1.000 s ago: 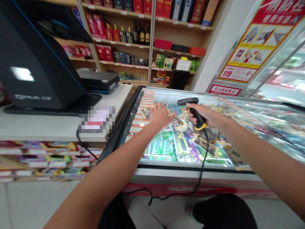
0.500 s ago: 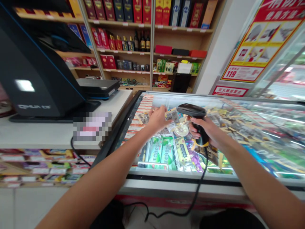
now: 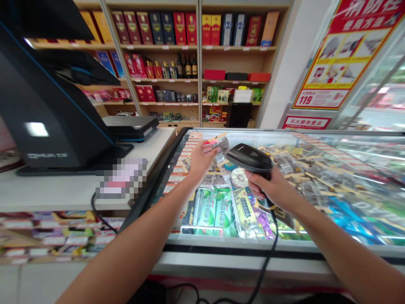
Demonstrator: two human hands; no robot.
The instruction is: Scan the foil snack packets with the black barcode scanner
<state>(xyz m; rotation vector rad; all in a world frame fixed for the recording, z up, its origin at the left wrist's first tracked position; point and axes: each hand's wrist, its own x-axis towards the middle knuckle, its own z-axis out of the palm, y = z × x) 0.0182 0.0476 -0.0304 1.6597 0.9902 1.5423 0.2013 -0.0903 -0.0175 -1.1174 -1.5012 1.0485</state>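
My left hand is closed on a small clear snack packet with a tan top strip, raised over the glass-topped freezer. My right hand grips a black barcode scanner by its handle. The scanner's head points left toward the packet, with a small gap between them. Below my hands lie green ice-pop wrappers, a yellow packet and a round clear-lidded tub. More small packets are spread to the right.
A black register and a flat scale stand on the white counter at left. The scanner's cable hangs over the freezer's front edge. Behind are shelves of boxes and bottles. A red sign hangs on the right.
My left hand has lifted a packet up toward the scanner. The scanner has tilted, and its head now points more to the packet. The view has tipped slightly upward.
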